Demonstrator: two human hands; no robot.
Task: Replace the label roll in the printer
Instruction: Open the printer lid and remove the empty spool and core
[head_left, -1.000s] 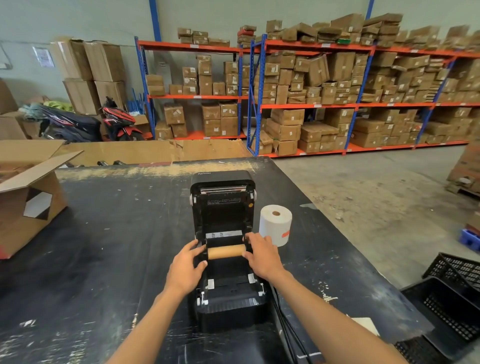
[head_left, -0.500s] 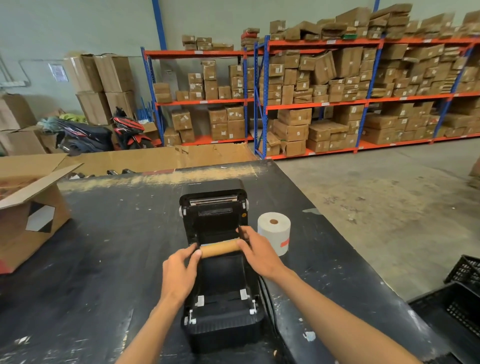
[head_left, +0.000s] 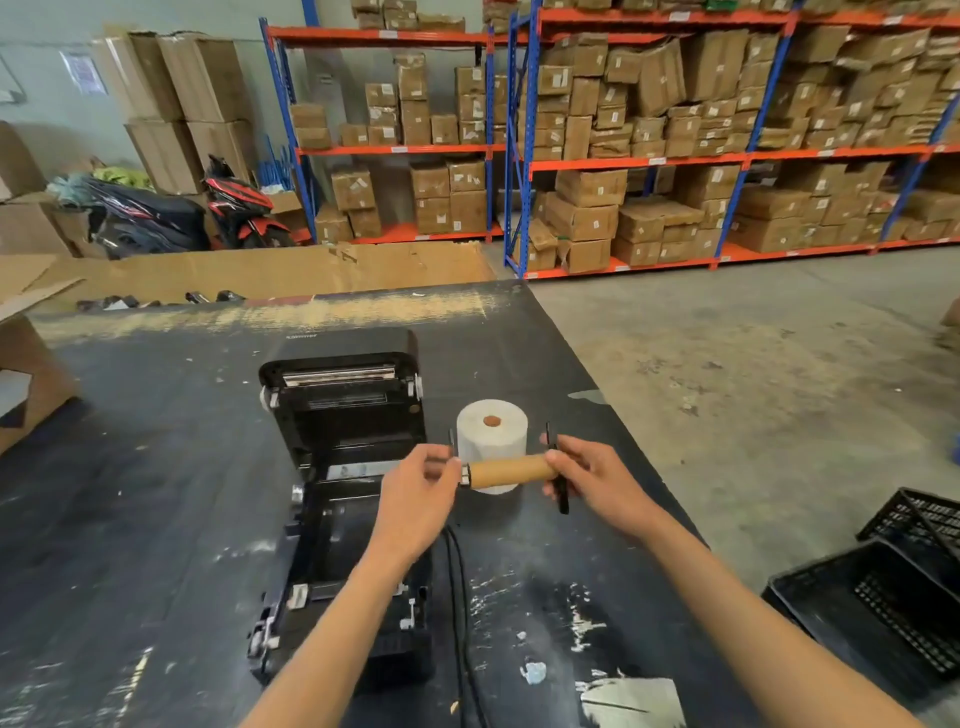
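The black label printer (head_left: 343, 499) sits on the dark table (head_left: 156, 519) with its lid open and its roll bay bare. I hold the empty brown cardboard core (head_left: 511, 470) level in the air, right of the printer, on a black spindle with end guides. My left hand (head_left: 421, 499) pinches its left end and my right hand (head_left: 597, 486) grips the right end guide. Just behind the core, the new white label roll (head_left: 492, 431) stands upright on the table.
Black cables (head_left: 460, 597) run along the printer's right side. An open cardboard box (head_left: 26, 374) stands at the table's left edge. Black plastic crates (head_left: 883, 597) sit on the floor at the right. Shelving full of cartons and parked scooters lie beyond the table.
Both hands have lifted the empty core on its spindle out of the printer bay and carried it right, in front of the white roll.
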